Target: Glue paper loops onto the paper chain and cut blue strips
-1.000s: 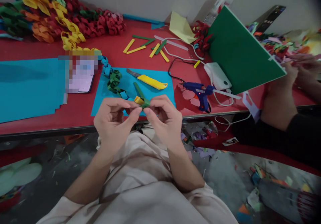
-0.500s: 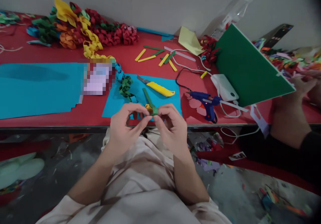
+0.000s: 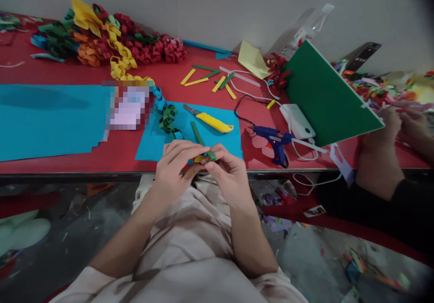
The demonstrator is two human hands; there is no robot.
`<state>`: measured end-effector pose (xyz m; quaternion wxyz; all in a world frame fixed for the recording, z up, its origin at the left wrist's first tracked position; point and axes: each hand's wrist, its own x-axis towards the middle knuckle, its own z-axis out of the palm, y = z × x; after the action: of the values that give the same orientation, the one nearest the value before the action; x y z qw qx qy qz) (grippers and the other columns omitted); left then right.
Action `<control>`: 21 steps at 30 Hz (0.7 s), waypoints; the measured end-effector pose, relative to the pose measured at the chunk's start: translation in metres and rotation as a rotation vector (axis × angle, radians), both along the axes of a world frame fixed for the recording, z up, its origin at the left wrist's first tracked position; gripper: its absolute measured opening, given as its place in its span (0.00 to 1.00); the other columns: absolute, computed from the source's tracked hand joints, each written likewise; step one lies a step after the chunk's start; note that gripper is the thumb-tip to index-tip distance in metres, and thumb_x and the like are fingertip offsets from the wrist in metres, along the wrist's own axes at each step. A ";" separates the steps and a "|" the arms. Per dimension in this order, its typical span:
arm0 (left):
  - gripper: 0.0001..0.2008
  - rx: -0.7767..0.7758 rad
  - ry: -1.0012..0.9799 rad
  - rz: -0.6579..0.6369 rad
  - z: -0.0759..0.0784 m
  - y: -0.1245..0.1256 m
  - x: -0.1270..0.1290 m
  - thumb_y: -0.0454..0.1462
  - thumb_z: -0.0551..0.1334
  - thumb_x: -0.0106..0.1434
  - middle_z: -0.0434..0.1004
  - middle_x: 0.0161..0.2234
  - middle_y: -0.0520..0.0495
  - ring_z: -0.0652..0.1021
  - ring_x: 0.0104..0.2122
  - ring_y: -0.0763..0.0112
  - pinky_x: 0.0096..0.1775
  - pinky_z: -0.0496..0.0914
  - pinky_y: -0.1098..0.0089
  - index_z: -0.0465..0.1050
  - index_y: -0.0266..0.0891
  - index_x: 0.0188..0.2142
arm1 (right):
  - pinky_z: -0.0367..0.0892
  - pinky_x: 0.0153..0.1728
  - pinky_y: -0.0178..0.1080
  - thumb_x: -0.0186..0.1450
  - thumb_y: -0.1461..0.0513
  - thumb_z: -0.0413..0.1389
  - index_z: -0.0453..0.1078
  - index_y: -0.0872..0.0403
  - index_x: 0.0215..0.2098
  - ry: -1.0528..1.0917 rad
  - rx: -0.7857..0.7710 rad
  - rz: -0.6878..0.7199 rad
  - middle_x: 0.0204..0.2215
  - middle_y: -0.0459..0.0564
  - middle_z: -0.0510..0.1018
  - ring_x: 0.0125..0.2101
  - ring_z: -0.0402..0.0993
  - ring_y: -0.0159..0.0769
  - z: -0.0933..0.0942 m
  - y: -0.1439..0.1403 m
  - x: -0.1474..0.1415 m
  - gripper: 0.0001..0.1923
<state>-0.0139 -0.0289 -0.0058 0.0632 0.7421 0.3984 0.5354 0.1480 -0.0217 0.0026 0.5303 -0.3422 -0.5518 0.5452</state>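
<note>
Now we are folding two narrow paper strips, one green and one yellow (image 3: 204, 156), over each other at the near edge of the red table (image 3: 118, 151), just above our lap. Our left hand (image 3: 176, 165) is closing around the folded end from the left, with its fingers curled over the top, and our right hand (image 3: 228, 172) is pinching the same end from the right with thumb and forefinger, so both hands are narrow and holding the strips. The free green part is running up and away over the small blue paper sheet (image 3: 217, 141), near the yellow utility knife (image 3: 210, 121). To do this fold well, we think each crease should be pressed flat and square before the next strip is crossing it, and the strips should be kept tight. How many folds are already stacked, we cannot tell, because our fingers are covering this part. A patch beside the blue sheet is blurred. At the right, another person's hands (image 3: 395, 121) are partly hidden behind the tilted green board (image 3: 325, 96), and what they are holding is hard to make out.
</note>
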 end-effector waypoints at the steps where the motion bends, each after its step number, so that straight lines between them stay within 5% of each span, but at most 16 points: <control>1: 0.10 0.001 0.002 0.001 0.000 -0.001 0.000 0.41 0.64 0.72 0.85 0.44 0.46 0.82 0.46 0.62 0.48 0.72 0.61 0.76 0.47 0.52 | 0.70 0.36 0.38 0.62 0.49 0.70 0.77 0.51 0.31 0.007 0.005 0.004 0.31 0.46 0.72 0.34 0.70 0.34 0.000 0.000 0.000 0.16; 5: 0.12 -0.024 0.080 -0.013 0.003 -0.003 -0.003 0.38 0.63 0.73 0.85 0.46 0.46 0.81 0.47 0.62 0.48 0.70 0.60 0.75 0.48 0.54 | 0.69 0.35 0.38 0.60 0.51 0.72 0.77 0.51 0.27 0.011 0.036 -0.017 0.30 0.45 0.73 0.33 0.71 0.33 0.001 0.001 0.002 0.15; 11: 0.13 -0.071 0.178 -0.215 0.019 0.001 -0.018 0.38 0.63 0.73 0.83 0.50 0.47 0.81 0.47 0.64 0.46 0.67 0.60 0.74 0.49 0.57 | 0.68 0.32 0.37 0.60 0.46 0.71 0.77 0.51 0.23 -0.047 0.085 -0.038 0.28 0.46 0.73 0.30 0.71 0.33 0.003 0.002 0.009 0.20; 21: 0.08 -0.012 0.247 -0.093 0.038 0.001 -0.018 0.34 0.65 0.71 0.85 0.42 0.52 0.83 0.42 0.65 0.44 0.70 0.60 0.76 0.49 0.48 | 0.68 0.31 0.36 0.54 0.47 0.74 0.76 0.52 0.26 0.041 -0.103 0.012 0.27 0.45 0.76 0.29 0.71 0.32 -0.002 0.006 0.008 0.20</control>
<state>-0.0319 -0.0279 0.0319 0.0429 0.8197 0.3712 0.4341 0.1560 -0.0156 0.0003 0.5198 -0.3546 -0.5143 0.5827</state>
